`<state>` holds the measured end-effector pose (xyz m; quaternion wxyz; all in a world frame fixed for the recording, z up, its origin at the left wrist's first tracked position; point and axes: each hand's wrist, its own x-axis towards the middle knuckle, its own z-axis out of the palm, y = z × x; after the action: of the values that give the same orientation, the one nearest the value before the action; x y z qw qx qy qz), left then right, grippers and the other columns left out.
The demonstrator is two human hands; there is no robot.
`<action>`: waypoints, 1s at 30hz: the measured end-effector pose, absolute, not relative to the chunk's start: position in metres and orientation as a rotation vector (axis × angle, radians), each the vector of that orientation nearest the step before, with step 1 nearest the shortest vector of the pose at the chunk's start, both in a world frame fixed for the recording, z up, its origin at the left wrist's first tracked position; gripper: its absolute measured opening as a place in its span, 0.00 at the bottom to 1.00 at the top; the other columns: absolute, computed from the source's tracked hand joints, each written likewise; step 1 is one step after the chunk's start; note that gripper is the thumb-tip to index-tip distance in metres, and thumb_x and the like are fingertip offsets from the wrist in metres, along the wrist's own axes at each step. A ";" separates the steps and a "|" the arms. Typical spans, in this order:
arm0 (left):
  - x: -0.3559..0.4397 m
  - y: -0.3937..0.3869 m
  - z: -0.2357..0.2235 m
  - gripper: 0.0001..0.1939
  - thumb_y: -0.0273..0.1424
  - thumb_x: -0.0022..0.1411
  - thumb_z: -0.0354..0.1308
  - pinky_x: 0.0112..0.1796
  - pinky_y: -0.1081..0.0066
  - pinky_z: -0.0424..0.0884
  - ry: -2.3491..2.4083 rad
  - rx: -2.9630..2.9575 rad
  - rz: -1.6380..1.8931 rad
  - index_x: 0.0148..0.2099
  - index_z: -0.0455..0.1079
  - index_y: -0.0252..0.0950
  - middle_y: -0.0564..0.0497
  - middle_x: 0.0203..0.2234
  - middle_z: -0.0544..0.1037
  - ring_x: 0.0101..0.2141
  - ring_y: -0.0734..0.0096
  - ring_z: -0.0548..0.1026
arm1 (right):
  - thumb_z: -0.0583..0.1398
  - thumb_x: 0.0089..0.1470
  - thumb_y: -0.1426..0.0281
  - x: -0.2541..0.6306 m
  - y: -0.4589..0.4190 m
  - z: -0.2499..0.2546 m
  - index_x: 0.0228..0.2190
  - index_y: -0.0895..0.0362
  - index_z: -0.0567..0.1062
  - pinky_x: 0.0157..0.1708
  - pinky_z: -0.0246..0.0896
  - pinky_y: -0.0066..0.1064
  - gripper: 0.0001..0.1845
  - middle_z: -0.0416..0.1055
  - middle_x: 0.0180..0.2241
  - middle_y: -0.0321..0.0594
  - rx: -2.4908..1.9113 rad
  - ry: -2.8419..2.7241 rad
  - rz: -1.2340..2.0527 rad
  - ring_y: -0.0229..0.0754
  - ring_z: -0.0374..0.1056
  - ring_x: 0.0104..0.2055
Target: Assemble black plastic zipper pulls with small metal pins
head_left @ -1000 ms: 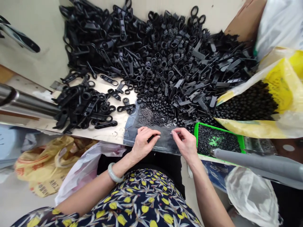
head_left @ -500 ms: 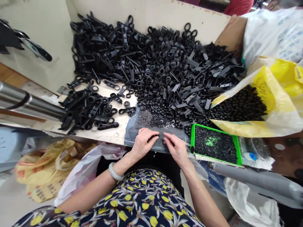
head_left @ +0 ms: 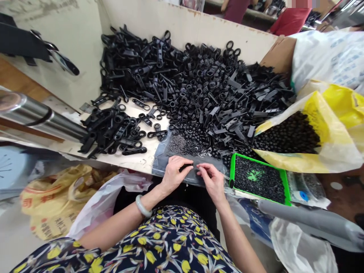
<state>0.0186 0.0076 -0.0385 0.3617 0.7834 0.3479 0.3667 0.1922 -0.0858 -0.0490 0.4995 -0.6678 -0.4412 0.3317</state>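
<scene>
My left hand [head_left: 175, 175], a pale bangle on its wrist, pinches a small black plastic part [head_left: 188, 165] over the dark mat [head_left: 165, 165]. Just to the right, my right hand [head_left: 212, 179] has thumb and forefinger pressed together, close to that part; whatever sits between those fingertips is too small to make out. Beyond my hands lie a heap of tiny grey pieces [head_left: 176, 144], some small silvery pins [head_left: 204, 154] and small round black pieces [head_left: 189, 131].
A large pile of black plastic parts [head_left: 196, 79] fills the back. Longer black pieces [head_left: 113, 131] lie at left. On the right are a green-rimmed tray [head_left: 232, 170] of small black bits and a yellow-white bag [head_left: 330, 121]. A metal post [head_left: 42, 115] juts in from the left.
The view has tilted up slightly, so the table appears lower. My right fingertips have come a little nearer to the part in my left hand, which keeps its pinch.
</scene>
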 end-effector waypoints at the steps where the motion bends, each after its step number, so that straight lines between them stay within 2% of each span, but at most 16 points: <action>1: 0.018 0.008 -0.040 0.04 0.33 0.69 0.64 0.51 0.56 0.67 0.888 2.017 0.949 0.45 0.78 0.41 0.51 0.39 0.86 0.41 0.63 0.81 | 0.62 0.64 0.57 0.192 -0.085 -0.050 0.43 0.52 0.79 0.38 0.76 0.33 0.13 0.82 0.42 0.41 -1.614 -1.059 0.800 0.41 0.80 0.34; 5: 0.016 0.009 -0.043 0.04 0.32 0.67 0.66 0.58 0.54 0.64 0.876 2.021 0.934 0.45 0.78 0.42 0.53 0.40 0.86 0.42 0.64 0.82 | 0.64 0.63 0.57 0.191 -0.082 -0.052 0.41 0.52 0.80 0.37 0.75 0.32 0.12 0.82 0.39 0.40 -1.616 -1.038 0.808 0.41 0.79 0.32; 12: 0.019 0.006 -0.044 0.05 0.32 0.69 0.65 0.61 0.53 0.60 0.897 1.996 0.943 0.46 0.79 0.43 0.53 0.42 0.87 0.43 0.65 0.83 | 0.65 0.62 0.57 0.189 -0.079 -0.052 0.41 0.53 0.81 0.37 0.75 0.32 0.13 0.83 0.39 0.40 -1.614 -0.994 0.836 0.40 0.79 0.32; 17: 0.018 0.005 -0.048 0.05 0.32 0.68 0.65 0.61 0.52 0.61 0.883 1.989 0.990 0.46 0.79 0.42 0.51 0.42 0.87 0.46 0.63 0.84 | 0.64 0.62 0.57 0.189 -0.079 -0.051 0.42 0.53 0.81 0.37 0.75 0.33 0.14 0.83 0.40 0.40 -1.686 -1.044 0.815 0.41 0.79 0.33; 30: 0.023 0.004 -0.037 0.03 0.31 0.67 0.66 0.60 0.53 0.58 0.944 2.025 0.871 0.44 0.77 0.41 0.53 0.40 0.87 0.42 0.65 0.83 | 0.63 0.64 0.60 0.189 -0.081 -0.040 0.42 0.52 0.82 0.39 0.75 0.34 0.11 0.82 0.40 0.40 -1.686 -1.119 0.738 0.42 0.79 0.35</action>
<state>0.0229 0.0037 -0.0371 0.3633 0.7867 0.3668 0.3384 0.1890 -0.0810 -0.0403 0.4740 -0.6893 -0.4575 0.3015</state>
